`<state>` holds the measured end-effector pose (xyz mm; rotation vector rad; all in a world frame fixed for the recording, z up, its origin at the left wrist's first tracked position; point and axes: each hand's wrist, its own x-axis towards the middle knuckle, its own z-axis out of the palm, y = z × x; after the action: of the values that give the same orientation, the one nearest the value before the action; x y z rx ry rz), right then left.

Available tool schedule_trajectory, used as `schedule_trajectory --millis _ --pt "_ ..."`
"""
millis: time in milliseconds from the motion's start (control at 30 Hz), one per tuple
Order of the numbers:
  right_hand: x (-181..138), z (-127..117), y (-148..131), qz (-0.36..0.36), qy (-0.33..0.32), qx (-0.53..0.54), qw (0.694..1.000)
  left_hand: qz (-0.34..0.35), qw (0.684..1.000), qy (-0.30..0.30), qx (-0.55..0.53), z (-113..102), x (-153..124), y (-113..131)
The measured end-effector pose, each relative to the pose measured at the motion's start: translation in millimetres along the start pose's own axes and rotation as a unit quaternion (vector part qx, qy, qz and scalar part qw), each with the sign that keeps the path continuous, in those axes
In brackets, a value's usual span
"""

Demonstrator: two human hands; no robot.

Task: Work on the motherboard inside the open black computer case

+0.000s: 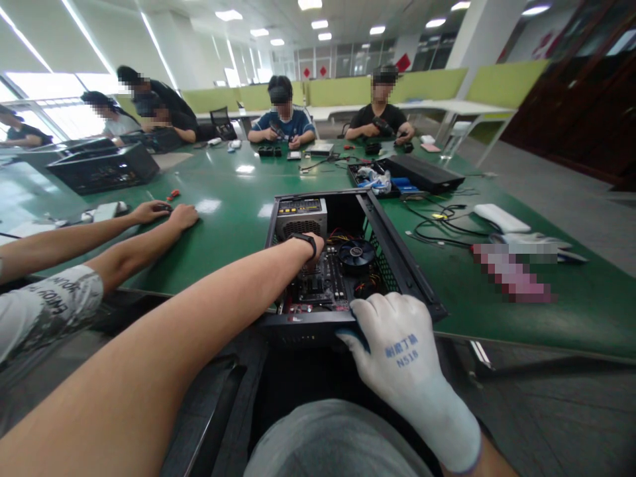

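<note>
An open black computer case lies on the green table right in front of me. Inside it are a motherboard, a round black cooler fan and a grey power supply. My bare left arm reaches into the case. My left hand, with a black band at the wrist, is down over the motherboard beside the power supply, and its fingers are hidden. My right hand, in a white glove, is curled over the case's near front edge.
A neighbour's two bare forearms rest on the table to my left. Another black case stands at the far left, and an open one behind mine. Black cables and white items lie to the right. Several people sit across the table.
</note>
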<state>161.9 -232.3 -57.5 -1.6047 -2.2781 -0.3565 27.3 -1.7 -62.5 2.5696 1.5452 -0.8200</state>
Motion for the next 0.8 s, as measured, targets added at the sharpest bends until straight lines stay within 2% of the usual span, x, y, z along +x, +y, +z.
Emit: schedule_trajectory --millis 333,467,600,800 --pt "0.3 -1.7 -0.9 0.005 0.002 0.001 1.000 0.010 1.000 0.004 0.014 -0.2 0.4 0.7" --pt "0.7 -2.6 -1.0 0.012 -0.004 0.009 1.000 0.033 0.997 -0.029 0.058 -6.9 -0.3 6.0" --pt "0.7 -3.2 -0.9 0.011 -0.009 0.011 1.000 0.034 0.996 -0.058 0.049 -11.6 -5.2 8.3" --pt "0.5 -3.4 -1.1 0.015 -0.017 0.006 1.000 0.026 0.999 -0.022 0.027 -8.8 -11.1 4.4"
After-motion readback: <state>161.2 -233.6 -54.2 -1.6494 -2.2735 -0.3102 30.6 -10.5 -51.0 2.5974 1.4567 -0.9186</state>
